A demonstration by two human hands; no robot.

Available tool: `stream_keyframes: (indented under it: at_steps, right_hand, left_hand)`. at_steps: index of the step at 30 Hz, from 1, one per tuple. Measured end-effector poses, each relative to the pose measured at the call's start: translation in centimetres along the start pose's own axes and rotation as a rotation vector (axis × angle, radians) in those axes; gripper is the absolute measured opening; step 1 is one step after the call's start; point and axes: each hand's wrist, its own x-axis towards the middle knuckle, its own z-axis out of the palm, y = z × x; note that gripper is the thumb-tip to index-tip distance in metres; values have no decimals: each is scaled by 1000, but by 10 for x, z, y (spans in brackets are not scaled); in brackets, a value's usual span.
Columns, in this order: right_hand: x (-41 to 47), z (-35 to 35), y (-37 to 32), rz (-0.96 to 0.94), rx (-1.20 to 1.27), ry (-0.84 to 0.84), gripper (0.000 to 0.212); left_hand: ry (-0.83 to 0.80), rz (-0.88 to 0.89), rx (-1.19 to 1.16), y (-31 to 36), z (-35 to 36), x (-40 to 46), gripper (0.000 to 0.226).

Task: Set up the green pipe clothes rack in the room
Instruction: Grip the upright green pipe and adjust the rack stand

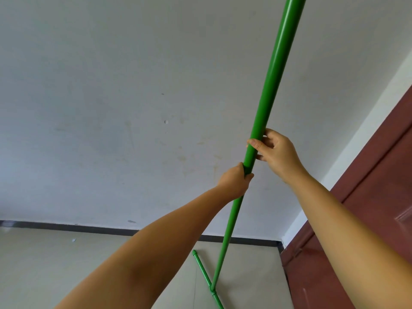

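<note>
Green pipe upright [270, 92]: centre-right of frame, leaning, foot in floor tee [213, 287] at bottom centre. Left hand [234, 180] clenched round it; right hand [275, 148] grasping just above. Risk: lean may twist the tee joint or tip the rack.

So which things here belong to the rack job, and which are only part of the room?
Job:
- green upright pipe, gripped by left hand and right hand
- green base pipe on the floor

Room only:
- red-brown door
- white wall
- dark skirting
</note>
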Motion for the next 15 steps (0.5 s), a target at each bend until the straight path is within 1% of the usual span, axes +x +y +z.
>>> stream_keyframes:
  at_steps: [8,15]
  right_hand:
    - [0,-54,19,9,-24,26,32]
    - [0,-59,21,9,-39,-42,30]
  left_hand:
    - [4,10,-19,43,40,18,29]
    - [16,17,-95,41,43,13,25]
